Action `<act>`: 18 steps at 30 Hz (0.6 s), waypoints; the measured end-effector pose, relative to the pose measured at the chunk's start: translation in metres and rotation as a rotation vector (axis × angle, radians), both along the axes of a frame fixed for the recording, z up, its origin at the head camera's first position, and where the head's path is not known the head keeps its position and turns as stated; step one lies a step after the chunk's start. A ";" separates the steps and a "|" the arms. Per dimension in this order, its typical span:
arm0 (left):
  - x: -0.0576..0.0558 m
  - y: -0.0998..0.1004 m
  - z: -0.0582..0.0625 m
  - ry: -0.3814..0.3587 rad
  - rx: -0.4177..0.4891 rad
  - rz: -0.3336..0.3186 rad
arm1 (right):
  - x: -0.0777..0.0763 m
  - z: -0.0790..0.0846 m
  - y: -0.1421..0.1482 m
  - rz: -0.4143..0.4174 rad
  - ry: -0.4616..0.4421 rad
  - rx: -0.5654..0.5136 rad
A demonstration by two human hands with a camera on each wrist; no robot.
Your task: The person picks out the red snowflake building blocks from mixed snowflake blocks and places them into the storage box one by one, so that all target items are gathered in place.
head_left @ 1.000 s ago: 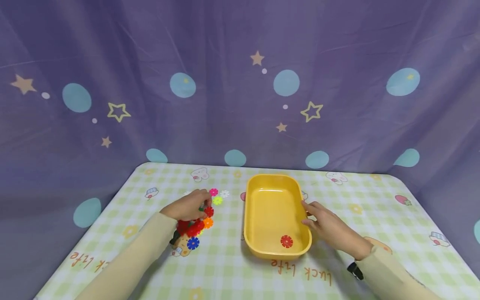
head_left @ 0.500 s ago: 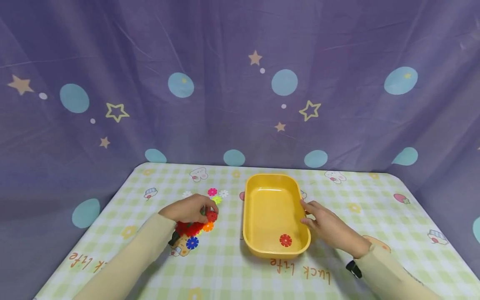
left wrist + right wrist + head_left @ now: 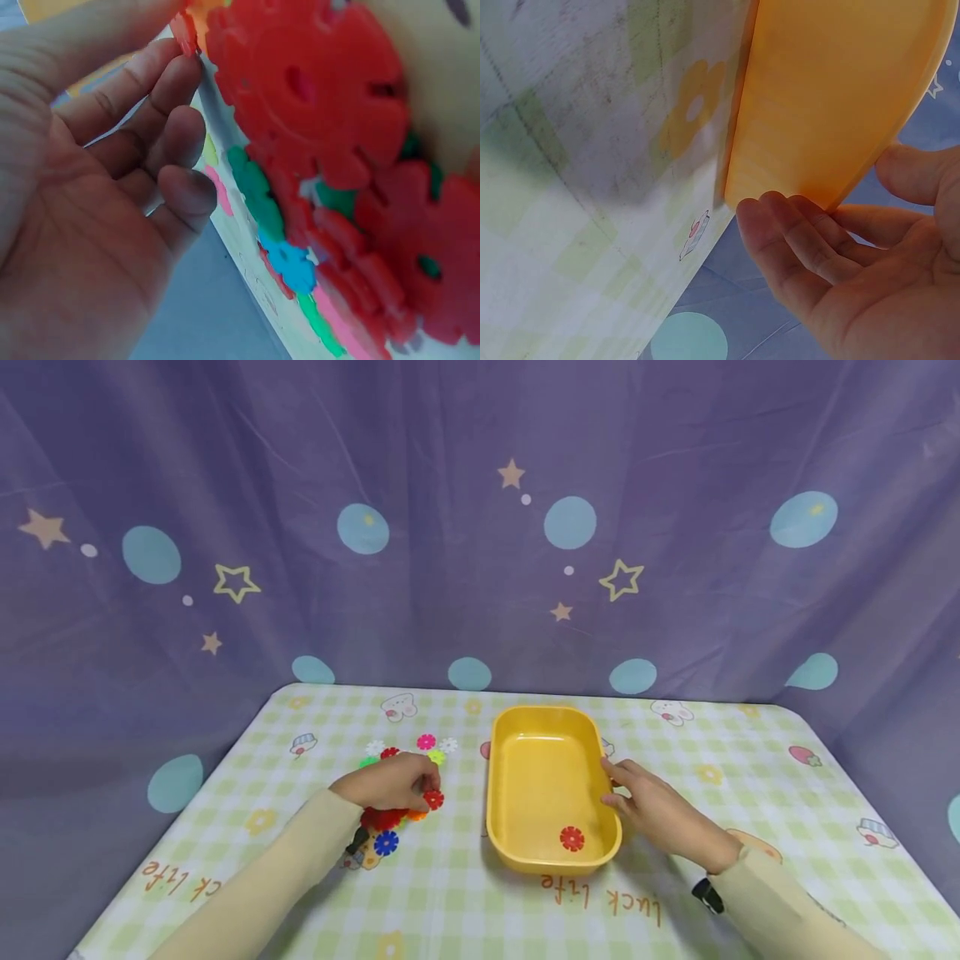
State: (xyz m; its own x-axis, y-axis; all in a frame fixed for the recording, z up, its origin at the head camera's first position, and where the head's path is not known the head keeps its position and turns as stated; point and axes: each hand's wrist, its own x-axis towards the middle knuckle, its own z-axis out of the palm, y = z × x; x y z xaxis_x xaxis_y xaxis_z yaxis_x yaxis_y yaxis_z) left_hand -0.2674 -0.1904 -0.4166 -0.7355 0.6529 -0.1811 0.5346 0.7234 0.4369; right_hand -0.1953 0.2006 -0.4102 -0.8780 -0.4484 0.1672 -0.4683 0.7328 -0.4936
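My left hand pinches a red plastic snowflake disc between thumb and fingertips; the disc also shows at the fingertips in the left wrist view. Under and beside this hand lies a pile of interlocking discs, mostly red, partly hidden by the hand. The yellow tray stands to the right, holding one red disc near its front end. My right hand holds the tray's right side, thumb at the rim and fingers against the outer wall.
Around the pile lie a blue disc, a pink disc, white discs and a yellow-green disc. A green checked cloth covers the table. Behind it hangs a purple curtain.
My left hand has moved slightly right and toward me with the red disc, uncovering a red and a green disc behind it. The right hand stays on the tray.
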 end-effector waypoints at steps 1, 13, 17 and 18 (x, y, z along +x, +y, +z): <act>0.000 0.001 0.000 0.001 -0.012 0.000 | 0.000 0.000 0.000 -0.003 0.001 0.001; 0.000 0.010 -0.006 0.006 -0.076 0.028 | 0.000 0.000 0.000 -0.001 -0.012 -0.011; -0.001 0.012 -0.007 -0.017 -0.103 0.056 | 0.000 0.000 0.000 -0.004 -0.018 -0.004; -0.001 0.012 -0.007 -0.024 -0.103 0.061 | 0.000 -0.001 0.000 -0.008 -0.021 -0.001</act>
State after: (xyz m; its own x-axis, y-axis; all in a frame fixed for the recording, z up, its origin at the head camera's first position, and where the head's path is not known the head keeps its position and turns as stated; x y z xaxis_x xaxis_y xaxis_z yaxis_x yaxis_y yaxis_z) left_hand -0.2687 -0.1788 -0.4232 -0.7680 0.5841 -0.2626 0.4786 0.7959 0.3707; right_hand -0.1957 0.2001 -0.4107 -0.8849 -0.4415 0.1486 -0.4519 0.7361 -0.5040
